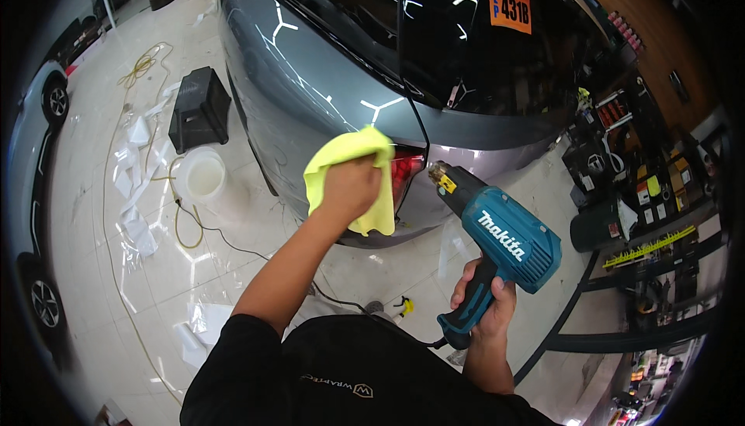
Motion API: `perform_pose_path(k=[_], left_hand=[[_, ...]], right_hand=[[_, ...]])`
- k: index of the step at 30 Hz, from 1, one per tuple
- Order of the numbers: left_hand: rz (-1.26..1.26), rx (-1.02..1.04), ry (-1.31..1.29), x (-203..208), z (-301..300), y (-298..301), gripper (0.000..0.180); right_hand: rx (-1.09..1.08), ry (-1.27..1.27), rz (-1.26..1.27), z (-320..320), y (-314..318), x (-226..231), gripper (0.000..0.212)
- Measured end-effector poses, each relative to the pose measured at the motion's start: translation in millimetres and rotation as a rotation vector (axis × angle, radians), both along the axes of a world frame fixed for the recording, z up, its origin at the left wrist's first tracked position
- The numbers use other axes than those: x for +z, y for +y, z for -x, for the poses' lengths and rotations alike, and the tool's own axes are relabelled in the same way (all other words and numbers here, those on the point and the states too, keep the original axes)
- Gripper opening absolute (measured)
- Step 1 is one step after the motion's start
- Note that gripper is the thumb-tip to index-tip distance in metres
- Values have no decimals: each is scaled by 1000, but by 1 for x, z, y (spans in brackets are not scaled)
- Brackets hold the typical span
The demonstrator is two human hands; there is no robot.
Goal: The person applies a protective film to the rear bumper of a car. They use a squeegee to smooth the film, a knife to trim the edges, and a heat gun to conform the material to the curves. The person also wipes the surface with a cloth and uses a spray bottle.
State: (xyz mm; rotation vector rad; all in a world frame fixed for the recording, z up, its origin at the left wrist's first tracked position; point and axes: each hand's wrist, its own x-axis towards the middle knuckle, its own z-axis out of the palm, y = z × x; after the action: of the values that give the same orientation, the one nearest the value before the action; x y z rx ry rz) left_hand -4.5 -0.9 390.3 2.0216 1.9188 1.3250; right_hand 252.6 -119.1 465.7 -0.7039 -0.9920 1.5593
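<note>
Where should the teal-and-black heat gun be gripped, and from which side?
Grip the teal-and-black heat gun by its slim black-and-teal handle, coming from below and behind, as the right hand does. The handle slopes down, away from the metal nozzle, and seems to suit a wrapped grip; the nozzle points toward the glossy gray car and may be hot.

Left hand [353, 188] reaches ahead, right hand [497, 316] curls nearer the body

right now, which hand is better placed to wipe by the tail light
Left, I'd judge: the left hand holds a yellow cloth at the car, right beside the tail light. The right hand looks less free, gripping a heat gun by its handle.
</note>
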Motion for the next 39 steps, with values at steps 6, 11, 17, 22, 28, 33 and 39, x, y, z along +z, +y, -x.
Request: perform_pose_path(k=[6,11,17,22,28,33,39], left_hand=[[-213,91,-313,-50,18,-15,20],[-156,235,-557,-95,2,-27,22],[-23,347,-929,-154,-16,-36,22],[297,462,-1394,-235,-14,-37,27],[226,266,-2130,-261,-13,-28,18],[258,-9,-2380,-243,-21,-37,30],[493,-166,-2525,-250,-48,-39,32]], right_hand=[[57,-100,-26,24,1,2,59],[147,-147,-23,41,0,12,45],[166,-290,52,45,-6,3,44],[187,-382,151,32,-22,-29,44],[246,-478,236,20,-41,-56,30],[201,-551,220,10,-59,-72,27],[166,-728,253,-16,-69,-89,44]])
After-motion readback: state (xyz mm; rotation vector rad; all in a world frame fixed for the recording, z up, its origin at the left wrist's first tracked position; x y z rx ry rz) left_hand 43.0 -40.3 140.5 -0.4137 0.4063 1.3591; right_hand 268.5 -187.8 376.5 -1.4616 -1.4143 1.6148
